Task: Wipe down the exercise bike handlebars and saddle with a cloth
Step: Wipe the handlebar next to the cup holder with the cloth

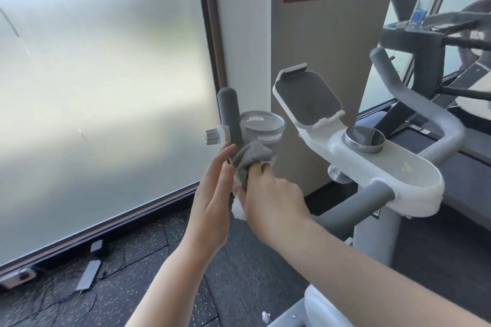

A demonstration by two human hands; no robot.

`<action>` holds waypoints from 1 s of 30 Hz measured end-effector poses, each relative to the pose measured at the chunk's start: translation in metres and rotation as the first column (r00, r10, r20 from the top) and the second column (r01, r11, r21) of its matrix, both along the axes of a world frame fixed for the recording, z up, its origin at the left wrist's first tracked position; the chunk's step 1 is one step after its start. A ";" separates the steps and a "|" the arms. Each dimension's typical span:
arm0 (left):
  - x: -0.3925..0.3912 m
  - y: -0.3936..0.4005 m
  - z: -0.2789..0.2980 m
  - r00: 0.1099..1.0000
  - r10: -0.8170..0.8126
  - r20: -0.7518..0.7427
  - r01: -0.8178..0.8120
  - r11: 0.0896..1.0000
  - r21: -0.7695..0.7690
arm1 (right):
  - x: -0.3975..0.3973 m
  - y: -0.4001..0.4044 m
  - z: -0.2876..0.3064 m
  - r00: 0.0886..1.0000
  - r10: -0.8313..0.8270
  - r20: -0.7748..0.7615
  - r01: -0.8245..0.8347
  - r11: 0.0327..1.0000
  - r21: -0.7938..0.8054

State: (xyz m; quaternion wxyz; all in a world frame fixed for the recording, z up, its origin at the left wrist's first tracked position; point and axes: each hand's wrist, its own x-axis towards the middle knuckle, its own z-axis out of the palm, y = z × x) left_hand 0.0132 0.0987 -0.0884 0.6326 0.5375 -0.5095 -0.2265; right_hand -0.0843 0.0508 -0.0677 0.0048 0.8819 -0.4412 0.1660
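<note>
cup holder (263, 125) beside left handlebar (229, 111)

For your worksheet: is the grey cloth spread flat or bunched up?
Bunched up. The cloth is wadded in the right hand against the handlebar grip.

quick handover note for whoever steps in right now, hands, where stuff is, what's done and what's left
Right hand: grips the crumpled grey cloth against the dark grey foam left handlebar grip, low on the upright part.
Left hand: open, fingers straight, beside the same grip, holding nothing.
The pale grey curved right handlebar has no cloth on it. The saddle is not clearly in view.
Done: cannot tell beyond the left grip being wiped now.
Left: the rest of the handlebars, then the saddle.
</note>
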 end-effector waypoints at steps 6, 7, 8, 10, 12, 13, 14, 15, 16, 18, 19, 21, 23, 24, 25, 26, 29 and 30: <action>0.006 -0.006 -0.003 0.998 0.056 0.031 -0.056 0.998 -0.011 | 0.031 -0.019 0.014 0.998 -0.064 0.029 0.060 0.990 0.124; 0.003 -0.007 -0.002 0.997 0.070 0.043 -0.069 0.997 -0.015 | 0.031 -0.021 0.015 0.996 -0.052 0.070 0.040 0.986 0.162; -0.001 -0.007 -0.003 0.994 0.083 0.073 -0.082 0.997 -0.013 | 0.024 -0.020 0.015 0.995 -0.038 0.094 0.018 0.979 0.203; -0.012 -0.005 -0.005 0.980 0.087 0.178 -0.087 0.996 -0.010 | -0.003 -0.012 0.009 0.994 -0.003 0.109 -0.023 0.969 0.245; -0.022 -0.004 -0.009 0.950 0.073 0.304 -0.072 0.997 -0.015 | -0.035 0.000 -0.001 0.994 0.067 0.086 -0.079 0.986 0.149; -0.027 -0.004 -0.009 0.928 0.064 0.366 -0.063 0.998 -0.016 | -0.051 0.004 -0.006 0.990 0.109 0.085 -0.115 0.990 0.080; -0.032 -0.005 -0.009 0.906 0.056 0.420 -0.054 0.998 -0.017 | -0.065 0.004 -0.010 0.978 0.168 0.123 -0.174 0.984 0.037; -0.035 -0.006 -0.008 0.885 0.048 0.463 -0.047 0.999 -0.013 | -0.077 0.002 -0.012 0.952 0.253 0.173 -0.259 0.966 0.012; -0.038 -0.008 -0.007 0.863 0.040 0.504 -0.044 0.999 -0.004 | -0.089 -0.006 -0.016 0.921 0.343 0.184 -0.348 0.937 -0.001; -0.041 -0.011 -0.005 0.794 0.029 0.608 -0.050 0.999 0.018 | -0.117 -0.032 -0.023 0.885 0.446 0.134 -0.436 0.895 -0.093; -0.042 -0.012 -0.005 0.752 0.032 0.658 -0.061 0.998 0.021 | -0.133 -0.049 -0.026 0.890 0.440 0.121 -0.423 0.895 -0.146; -0.044 -0.014 -0.006 0.708 0.050 0.704 -0.091 0.996 0.021 | -0.159 -0.070 -0.034 0.918 0.347 0.189 -0.316 0.932 -0.179; -0.047 -0.014 -0.008 0.702 0.071 0.708 -0.128 0.991 0.028 | -0.155 -0.066 -0.046 0.932 0.181 0.314 -0.108 0.966 -0.235; -0.049 -0.014 -0.008 0.692 0.090 0.716 -0.155 0.988 0.026 | -0.143 -0.056 -0.053 0.926 0.075 0.370 0.026 0.965 -0.262; -0.052 -0.014 -0.008 0.670 0.113 0.733 -0.185 0.983 0.018 | -0.128 -0.044 -0.057 0.900 -0.003 0.437 0.134 0.954 -0.269; -0.055 -0.014 -0.007 0.639 0.133 0.758 -0.214 0.977 0.010 | -0.121 -0.036 -0.061 0.880 -0.009 0.474 0.159 0.948 -0.277; -0.064 -0.016 -0.004 0.525 0.109 0.844 -0.277 0.960 0.048 | -0.141 -0.043 -0.062 0.890 0.184 0.417 -0.045 0.946 -0.322; -0.067 -0.018 -0.002 0.482 0.074 0.873 -0.284 0.956 0.076 | -0.148 -0.046 -0.064 0.884 0.202 0.421 -0.057 0.942 -0.332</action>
